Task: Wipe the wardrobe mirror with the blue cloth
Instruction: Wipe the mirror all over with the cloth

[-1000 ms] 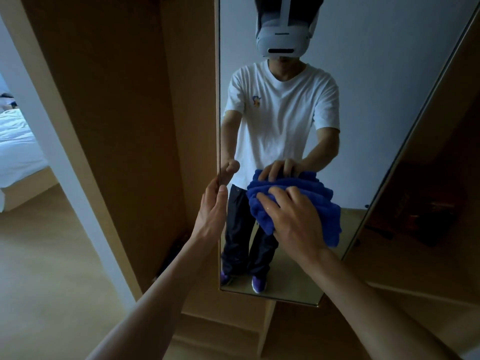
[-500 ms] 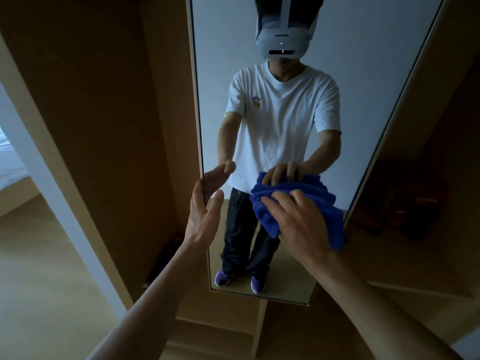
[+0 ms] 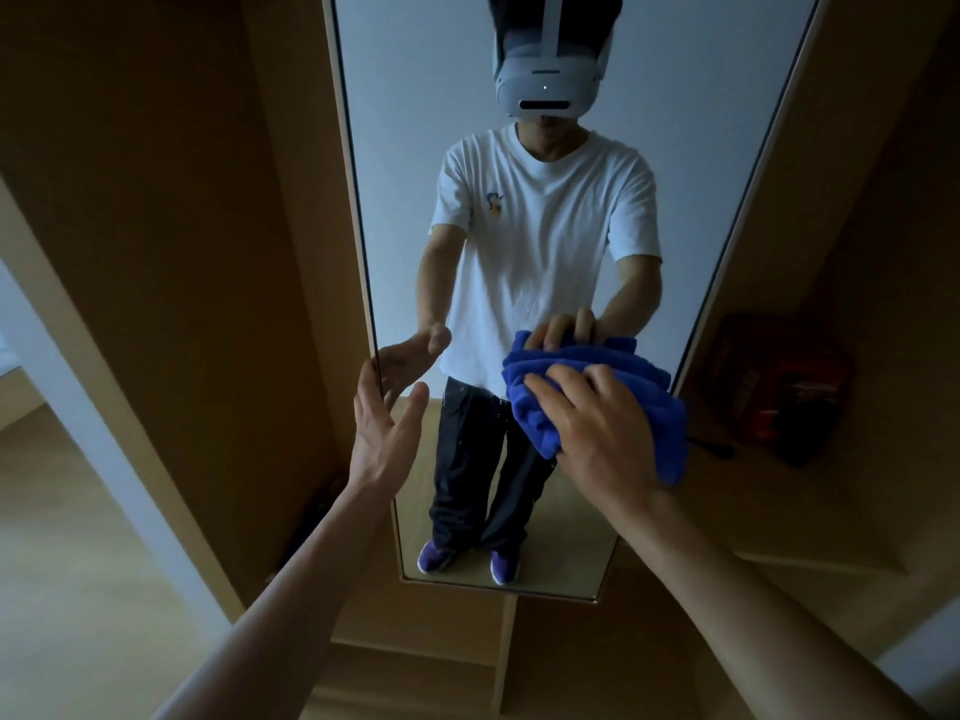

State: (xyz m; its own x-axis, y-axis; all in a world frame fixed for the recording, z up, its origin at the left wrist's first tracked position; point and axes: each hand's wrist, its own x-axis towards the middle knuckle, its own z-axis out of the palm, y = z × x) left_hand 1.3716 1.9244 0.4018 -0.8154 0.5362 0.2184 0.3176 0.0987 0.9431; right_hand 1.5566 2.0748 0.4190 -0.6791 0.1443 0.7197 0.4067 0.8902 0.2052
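Filling its tall wooden frame, the wardrobe mirror [image 3: 649, 148] carries the blue cloth [image 3: 665, 407] low on its right side, bunched thick as a pad. The right hand [image 3: 597, 423] grips it, fingers curled over, pressing it to the glass. The left hand [image 3: 387, 428], fingers straight, seems to steady the left edge.

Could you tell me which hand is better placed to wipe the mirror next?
Right. The right hand holds the cloth against the mirror, fingers curled over it. The left hand is at the mirror's left edge with no cloth.
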